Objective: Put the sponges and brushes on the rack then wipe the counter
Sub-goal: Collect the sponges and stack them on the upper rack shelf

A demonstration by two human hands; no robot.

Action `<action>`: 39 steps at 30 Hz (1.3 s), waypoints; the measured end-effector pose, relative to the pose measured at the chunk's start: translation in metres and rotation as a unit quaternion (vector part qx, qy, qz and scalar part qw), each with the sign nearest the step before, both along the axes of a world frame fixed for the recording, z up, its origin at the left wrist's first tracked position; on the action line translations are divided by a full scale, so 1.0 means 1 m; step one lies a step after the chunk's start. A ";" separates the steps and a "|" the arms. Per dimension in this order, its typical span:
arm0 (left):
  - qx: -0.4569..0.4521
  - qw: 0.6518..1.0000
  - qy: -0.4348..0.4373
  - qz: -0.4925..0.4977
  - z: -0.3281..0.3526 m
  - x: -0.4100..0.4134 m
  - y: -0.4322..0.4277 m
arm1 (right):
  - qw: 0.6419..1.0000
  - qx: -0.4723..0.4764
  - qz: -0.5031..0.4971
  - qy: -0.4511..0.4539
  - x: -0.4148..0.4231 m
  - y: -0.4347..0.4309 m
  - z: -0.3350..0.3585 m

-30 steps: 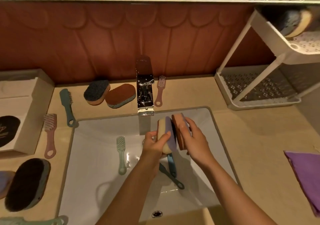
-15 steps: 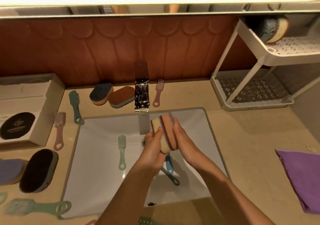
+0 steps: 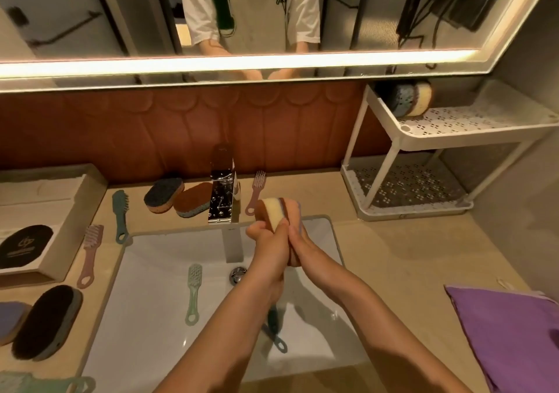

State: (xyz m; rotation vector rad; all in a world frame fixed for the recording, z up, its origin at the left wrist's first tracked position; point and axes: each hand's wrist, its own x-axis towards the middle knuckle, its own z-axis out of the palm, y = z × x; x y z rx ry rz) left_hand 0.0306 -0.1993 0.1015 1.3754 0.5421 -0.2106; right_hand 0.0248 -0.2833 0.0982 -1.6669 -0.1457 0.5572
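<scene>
Over the white sink [image 3: 145, 286], my left hand [image 3: 269, 247] and my right hand [image 3: 302, 247] press two sponges [image 3: 276, 212] together, one yellow with a brown face, one with a purple face. The white two-tier rack [image 3: 402, 138] stands at the back right, with two sponges [image 3: 413, 99] on its top shelf. A dark sponge [image 3: 163, 194] and a brown sponge [image 3: 192, 199] lie left of the faucet [image 3: 222, 194]. A pink brush [image 3: 256, 191] lies to its right. A light green brush [image 3: 193, 293] and a teal brush [image 3: 273, 329] lie in the basin.
A purple cloth [image 3: 508, 332] lies on the counter at the right. On the left counter are a teal brush [image 3: 120, 214], a pink brush [image 3: 89, 255], a large dark brush [image 3: 45, 321], a purple sponge [image 3: 9, 320] and a beige box [image 3: 66, 229].
The two sponges, held apart one in each hand, have been brought together and lifted a little. The camera has tilted up, so the mirror shows.
</scene>
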 end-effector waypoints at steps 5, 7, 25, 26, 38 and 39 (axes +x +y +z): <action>-0.017 1.000 -0.016 0.021 0.010 0.002 -0.024 | 0.999 -0.017 0.030 0.017 0.001 -0.022 0.015; -0.028 0.999 -0.030 0.036 0.019 0.002 -0.032 | 0.998 -0.040 0.049 0.021 0.004 -0.030 0.024; -0.149 0.982 -0.097 -0.062 0.112 0.028 -0.065 | 0.980 -0.124 0.027 -0.153 0.061 -0.120 0.126; -0.151 0.981 -0.101 -0.069 0.119 0.030 -0.068 | 0.977 -0.127 0.037 -0.165 0.064 -0.126 0.134; -0.069 0.964 -0.187 -0.173 0.186 0.059 -0.141 | 0.955 -0.107 -0.153 -0.232 0.087 -0.202 0.169; -0.065 0.965 -0.179 -0.181 0.186 0.065 -0.148 | 0.952 -0.113 -0.167 -0.232 0.089 -0.209 0.169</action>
